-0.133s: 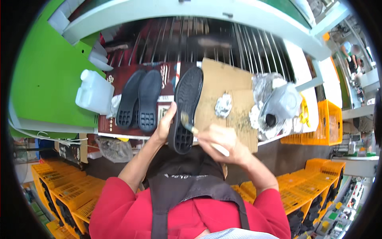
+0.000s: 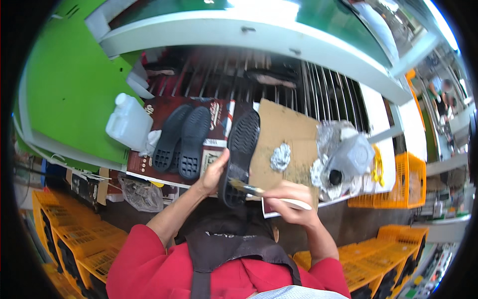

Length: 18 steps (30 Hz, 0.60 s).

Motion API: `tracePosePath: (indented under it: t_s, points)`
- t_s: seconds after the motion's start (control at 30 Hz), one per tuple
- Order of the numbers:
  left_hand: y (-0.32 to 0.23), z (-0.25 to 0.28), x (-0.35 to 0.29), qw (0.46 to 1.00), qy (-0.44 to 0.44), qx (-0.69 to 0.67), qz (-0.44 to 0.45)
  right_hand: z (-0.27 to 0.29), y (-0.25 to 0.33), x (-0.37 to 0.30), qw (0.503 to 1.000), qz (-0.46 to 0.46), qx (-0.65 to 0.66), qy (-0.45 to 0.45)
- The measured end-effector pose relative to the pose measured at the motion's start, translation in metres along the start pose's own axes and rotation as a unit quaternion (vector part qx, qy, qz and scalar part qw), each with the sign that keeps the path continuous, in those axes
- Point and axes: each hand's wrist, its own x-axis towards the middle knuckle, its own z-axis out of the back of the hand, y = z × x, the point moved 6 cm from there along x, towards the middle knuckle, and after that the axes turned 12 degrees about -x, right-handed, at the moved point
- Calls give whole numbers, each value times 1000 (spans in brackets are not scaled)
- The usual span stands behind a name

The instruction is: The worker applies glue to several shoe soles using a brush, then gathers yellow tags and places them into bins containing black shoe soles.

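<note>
In my left hand [image 2: 214, 174] is a black shoe sole [image 2: 243, 142], tilted, its thumb along the left edge. My right hand [image 2: 291, 199] grips a flat paintbrush [image 2: 298, 204] with a pale handle. The brush's bristles touch the square-hollowed lower part of the sole, where the surface looks wet. Left of my left hand, several dark soles [image 2: 194, 137] lie overlapping on a dark red printed cardboard [image 2: 142, 159]. To the right, a crumpled whitish-grey wad [image 2: 280, 157] rests on a stained brown cardboard sheet [image 2: 298, 122].
A white jug [image 2: 130, 122] stands at the left. On the right a translucent plastic container [image 2: 354, 152] lies among crumpled plastic. Metal rods [image 2: 331, 84] run behind, under a pale frame beam [image 2: 239, 32]. Orange crates [image 2: 411, 182] stand right and behind me on both sides.
The whole view has shifted, so the bench sits lower in the picture. The brush has swung flatter, its handle now pointing right. Both hands keep their hold.
</note>
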Motion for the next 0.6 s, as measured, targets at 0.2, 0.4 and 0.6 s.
tracePosePath:
  t_s: [0.2, 0.4, 0.6]
  points:
    - [-41, -79, -11, 996, 80, -21, -32, 74, -47, -53, 913, -80, 179, -357]
    - [-193, -225, 64, 924, 213, 166, -271, 73, -71, -74, 872, -147, 225, -409]
    - [-304, -220, 107, 917, 284, 153, -234, 60, -85, -81, 848, -200, 241, -427]
